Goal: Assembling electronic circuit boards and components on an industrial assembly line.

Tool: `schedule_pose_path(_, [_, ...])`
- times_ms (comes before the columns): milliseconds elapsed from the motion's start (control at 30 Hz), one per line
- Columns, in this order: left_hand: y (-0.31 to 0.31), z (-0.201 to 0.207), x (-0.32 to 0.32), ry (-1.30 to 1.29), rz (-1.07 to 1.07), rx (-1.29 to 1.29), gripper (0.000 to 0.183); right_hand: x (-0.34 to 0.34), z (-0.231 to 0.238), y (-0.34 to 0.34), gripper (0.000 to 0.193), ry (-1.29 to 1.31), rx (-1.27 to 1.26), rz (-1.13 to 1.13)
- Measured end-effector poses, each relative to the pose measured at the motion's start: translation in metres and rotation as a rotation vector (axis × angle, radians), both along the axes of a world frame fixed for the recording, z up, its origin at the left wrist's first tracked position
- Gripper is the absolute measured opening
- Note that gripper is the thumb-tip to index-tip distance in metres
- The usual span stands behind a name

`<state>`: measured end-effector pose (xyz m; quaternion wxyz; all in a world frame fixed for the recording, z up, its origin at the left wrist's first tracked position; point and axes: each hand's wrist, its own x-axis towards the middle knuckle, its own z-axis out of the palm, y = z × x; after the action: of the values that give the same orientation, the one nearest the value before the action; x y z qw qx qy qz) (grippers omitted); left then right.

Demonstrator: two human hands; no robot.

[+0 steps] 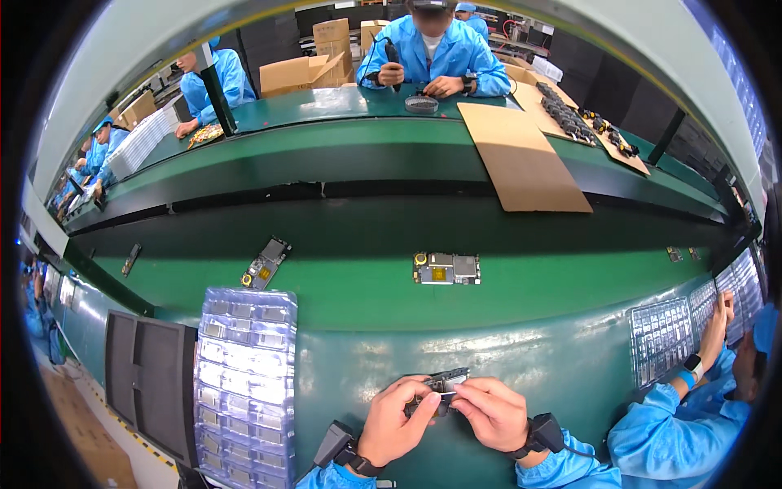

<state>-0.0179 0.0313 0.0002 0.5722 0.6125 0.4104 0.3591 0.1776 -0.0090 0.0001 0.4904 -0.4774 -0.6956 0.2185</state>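
Both of my hands meet over the green bench at the lower middle. My left hand (397, 422) is closed around the near left side of a small circuit board (448, 378), its thumb and fingers pinching the edge. My right hand (497, 414) is closed too, its fingertips pressed together at the board's right side. Between the fingertips a thin pale strip shows; whether it is a separate part or the board's edge I cannot tell. My fingers hide much of the board. Left of my hands lies a clear plastic tray (247, 350) with small silvery metal parts in its pockets.
Circuit boards (447, 269) lie spaced along the green belt ahead. A black tray (151, 383) stands at the far left. At right, a co-worker's hand (720, 314) is by more clear trays (661, 338). Across the belt, a person holds a black tool (392, 55) near a cardboard sheet (525, 159).
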Motion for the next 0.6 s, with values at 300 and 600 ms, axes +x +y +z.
schedule_pose_path(300, [-0.005, -0.009, -0.005, -0.200, -0.071, -0.162, 0.025, 0.018, 0.007, 0.006, 0.036, -0.242, 0.182, 0.062])
schedule_pose_path(600, [-0.005, -0.007, -0.009, -0.218, -0.146, -0.172, 0.031, 0.016, 0.011, 0.005, 0.036, -0.283, 0.213, 0.070])
